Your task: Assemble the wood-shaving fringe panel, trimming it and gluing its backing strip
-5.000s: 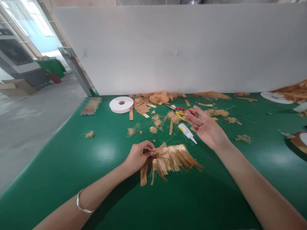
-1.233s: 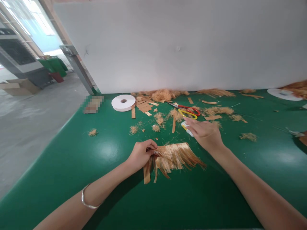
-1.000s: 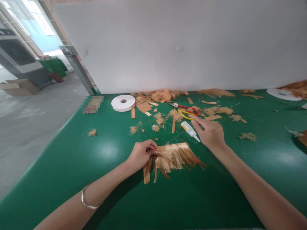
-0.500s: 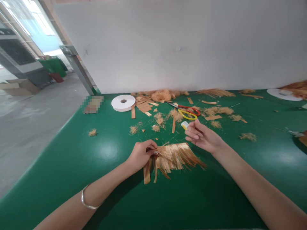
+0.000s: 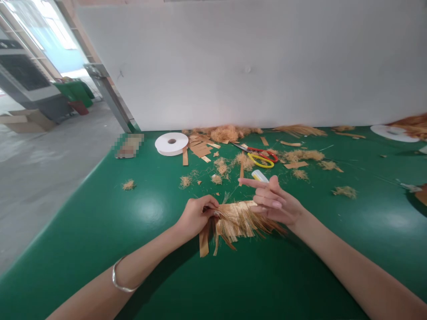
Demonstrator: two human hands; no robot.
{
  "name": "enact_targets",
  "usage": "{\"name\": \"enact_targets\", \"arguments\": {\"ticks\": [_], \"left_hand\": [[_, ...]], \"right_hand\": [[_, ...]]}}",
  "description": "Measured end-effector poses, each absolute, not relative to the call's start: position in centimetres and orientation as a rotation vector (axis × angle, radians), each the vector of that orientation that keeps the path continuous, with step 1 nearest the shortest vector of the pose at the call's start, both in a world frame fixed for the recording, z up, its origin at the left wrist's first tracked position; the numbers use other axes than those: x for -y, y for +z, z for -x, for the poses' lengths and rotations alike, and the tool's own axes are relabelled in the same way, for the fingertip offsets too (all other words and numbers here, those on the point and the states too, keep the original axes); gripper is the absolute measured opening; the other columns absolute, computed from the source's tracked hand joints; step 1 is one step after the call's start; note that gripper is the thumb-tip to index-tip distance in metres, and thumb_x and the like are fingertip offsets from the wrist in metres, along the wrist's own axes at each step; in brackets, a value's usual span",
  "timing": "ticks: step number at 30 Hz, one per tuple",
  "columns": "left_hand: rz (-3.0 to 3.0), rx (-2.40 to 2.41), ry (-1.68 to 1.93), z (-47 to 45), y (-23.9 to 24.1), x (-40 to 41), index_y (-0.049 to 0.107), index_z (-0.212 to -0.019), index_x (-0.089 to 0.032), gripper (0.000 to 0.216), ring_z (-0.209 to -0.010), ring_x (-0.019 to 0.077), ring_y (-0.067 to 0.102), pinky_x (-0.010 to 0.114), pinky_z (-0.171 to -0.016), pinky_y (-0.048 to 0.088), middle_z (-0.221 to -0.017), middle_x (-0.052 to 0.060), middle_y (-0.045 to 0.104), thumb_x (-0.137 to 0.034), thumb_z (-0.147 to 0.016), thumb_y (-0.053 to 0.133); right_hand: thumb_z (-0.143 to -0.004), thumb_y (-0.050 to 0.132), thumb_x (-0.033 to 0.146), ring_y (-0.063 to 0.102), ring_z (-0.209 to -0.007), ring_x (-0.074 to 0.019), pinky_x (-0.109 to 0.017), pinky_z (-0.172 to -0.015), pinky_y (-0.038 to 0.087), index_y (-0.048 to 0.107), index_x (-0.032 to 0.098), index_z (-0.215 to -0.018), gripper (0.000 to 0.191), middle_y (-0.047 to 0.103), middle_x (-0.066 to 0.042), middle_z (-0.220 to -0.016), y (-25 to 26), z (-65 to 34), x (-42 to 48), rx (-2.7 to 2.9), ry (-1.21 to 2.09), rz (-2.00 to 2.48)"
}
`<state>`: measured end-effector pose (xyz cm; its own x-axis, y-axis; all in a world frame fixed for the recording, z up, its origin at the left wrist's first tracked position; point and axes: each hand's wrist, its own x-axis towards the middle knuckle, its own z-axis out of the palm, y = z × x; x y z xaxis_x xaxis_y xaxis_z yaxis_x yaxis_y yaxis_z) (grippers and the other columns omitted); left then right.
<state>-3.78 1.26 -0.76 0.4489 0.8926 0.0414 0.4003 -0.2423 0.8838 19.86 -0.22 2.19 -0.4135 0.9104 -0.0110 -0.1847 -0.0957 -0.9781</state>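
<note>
My left hand is closed in a pinch on the upper left edge of a golden-brown fringe of fine strands. The fringe lies on the green table with its loose ends toward me. My right hand hovers over the right end of the fringe and hides part of it. Its index finger points left, the other fingers are loosely bent, and I see nothing held in it. Just beyond it lies a small white and yellow object, partly covered by the hand. Scissors with one red and one yellow handle rest farther back.
A white tape roll lies at the back left of the green table. Brown strips and tufts of loose fibre are scattered along the back. Another white disc sits far right. A pale wall stands behind.
My right hand has come down and slightly left, over the fringe's right end, and its index finger has straightened. The left hand keeps its pinch in the same place.
</note>
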Motion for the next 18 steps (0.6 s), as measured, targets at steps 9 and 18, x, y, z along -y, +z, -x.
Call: {"name": "enact_targets", "arguments": {"ticks": [9, 18], "left_hand": [[-1.889, -1.114, 0.720, 3.8, -0.9, -1.3, 0.058, -0.077, -0.018, 0.022, -0.070, 0.0116, 0.067, 0.020, -0.063, 0.049, -0.073, -0.001, 0.070, 0.003, -0.071, 0.053], [-1.878, -1.117, 0.691, 3.8, -0.9, -1.3, 0.058, -0.077, -0.018, 0.020, -0.071, 0.0125, 0.067, 0.021, -0.063, 0.049, -0.073, -0.001, 0.069, 0.001, -0.072, 0.052]], "right_hand": [[-0.080, 0.053, 0.056, 0.044, -0.053, -0.0116, -0.026, -0.058, 0.041, 0.039, 0.033, -0.137, 0.063, 0.043, 0.005, -0.055, 2.0, -19.2, 0.0, 1.635, 1.529, 0.921], [-0.092, 0.042, 0.036, 0.046, -0.049, -0.0119, -0.025, -0.046, 0.021, 0.061, 0.025, -0.120, 0.035, 0.061, -0.002, -0.058, -0.1, -20.8, -1.1, 2.043, -0.418, 1.627]]}}
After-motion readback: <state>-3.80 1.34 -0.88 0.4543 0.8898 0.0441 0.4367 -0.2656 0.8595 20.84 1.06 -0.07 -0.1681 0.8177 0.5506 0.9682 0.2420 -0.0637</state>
